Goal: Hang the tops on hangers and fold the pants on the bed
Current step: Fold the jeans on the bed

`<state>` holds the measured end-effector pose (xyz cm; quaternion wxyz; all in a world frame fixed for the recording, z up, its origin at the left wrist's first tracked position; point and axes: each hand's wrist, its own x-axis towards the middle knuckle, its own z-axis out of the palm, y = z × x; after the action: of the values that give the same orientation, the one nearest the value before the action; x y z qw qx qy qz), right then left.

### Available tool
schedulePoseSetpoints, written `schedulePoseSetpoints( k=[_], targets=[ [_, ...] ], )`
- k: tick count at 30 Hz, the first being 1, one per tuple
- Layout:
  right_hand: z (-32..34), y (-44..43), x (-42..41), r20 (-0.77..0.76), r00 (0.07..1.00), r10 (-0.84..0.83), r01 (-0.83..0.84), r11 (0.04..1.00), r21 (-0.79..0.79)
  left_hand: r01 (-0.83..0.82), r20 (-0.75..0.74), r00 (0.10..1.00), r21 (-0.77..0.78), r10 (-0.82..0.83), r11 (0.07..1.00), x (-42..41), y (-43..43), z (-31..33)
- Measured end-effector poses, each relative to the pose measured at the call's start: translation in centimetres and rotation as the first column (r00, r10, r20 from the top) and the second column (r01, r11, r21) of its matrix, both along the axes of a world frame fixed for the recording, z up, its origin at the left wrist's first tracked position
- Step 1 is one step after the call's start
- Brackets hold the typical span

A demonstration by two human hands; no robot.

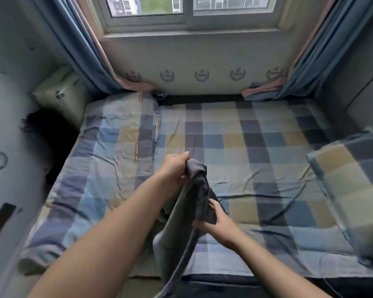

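A grey garment (192, 201) hangs bunched between my hands above the bed (267, 160), its lower end trailing down past the bed's near edge. My left hand (174, 168) grips its top end, held up high. My right hand (215, 222) holds the cloth lower down, closer to me. I cannot tell whether the garment is a top or pants. No hanger is in view.
The bed has a checked blue, yellow and grey sheet. A folded checked quilt (108, 147) lies on its left side, a checked pillow (349, 190) on the right. A pale pillow (58, 93) leans in the far left corner. Curtains (80, 61) flank the window.
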<state>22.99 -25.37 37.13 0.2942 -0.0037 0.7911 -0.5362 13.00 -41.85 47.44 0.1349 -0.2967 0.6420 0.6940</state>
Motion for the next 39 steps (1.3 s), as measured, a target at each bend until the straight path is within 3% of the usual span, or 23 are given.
schedulePoseSetpoints(
  k=[4,8,12,16,19,21,24,28,33,37,39],
  targets=[
    [-1.7,0.7,-1.5,0.019,0.999,0.025,-0.028,0.99,0.135,-0.119,0.035,0.993,0.099,0.116,0.988,0.5,1.3,-0.3],
    [-3.1,2.7,-2.5,-0.067,0.998,-0.021,0.04,0.951,0.306,-0.197,0.032,0.98,0.168,0.194,0.966,0.4,1.4,-1.1],
    [-2.2,5.4,-5.0,-0.104,0.992,-0.075,0.096,0.971,0.219,-0.193,-0.058,0.976,0.215,0.209,0.957,-0.3,1.2,-1.1],
    [1.2,6.2,-8.6,0.029,0.945,-0.327,0.325,0.945,0.045,0.0,-0.116,0.993,0.028,0.003,1.0,-0.8,1.2,-1.5],
    [4.2,5.4,-11.7,0.421,0.717,-0.556,0.671,0.714,-0.199,0.259,-0.064,0.96,-0.154,-0.271,0.954,1.3,2.0,-3.6],
    [6.0,4.5,-13.0,0.565,0.6,-0.566,0.766,0.609,-0.204,0.378,-0.047,0.92,-0.158,-0.389,0.912,3.8,2.5,-5.8],
    [7.9,2.2,-13.5,0.569,0.636,-0.521,0.739,0.624,-0.255,0.485,0.004,0.867,-0.234,-0.498,0.842,7.3,2.8,-9.0],
    [10.3,-0.9,-13.8,0.577,0.667,-0.47,0.727,0.578,-0.37,0.347,0.052,0.934,-0.363,-0.353,0.865,8.1,2.3,-10.6],
    [11.7,-3.4,-13.6,0.628,0.623,-0.467,0.777,0.46,-0.429,0.161,-0.042,0.97,-0.627,-0.24,0.762,5.7,-1.6,-10.5],
    [11.7,-4.4,-12.5,0.641,0.677,-0.363,0.718,0.518,-0.465,0.042,-0.259,0.929,-0.635,-0.264,0.771,3.5,-3.6,-10.3],
    [11.6,-4.3,-12.0,0.624,0.707,-0.335,0.685,0.544,-0.484,0.021,-0.37,0.889,-0.555,-0.269,0.832,2.6,-4.5,-10.1]
  ],
)
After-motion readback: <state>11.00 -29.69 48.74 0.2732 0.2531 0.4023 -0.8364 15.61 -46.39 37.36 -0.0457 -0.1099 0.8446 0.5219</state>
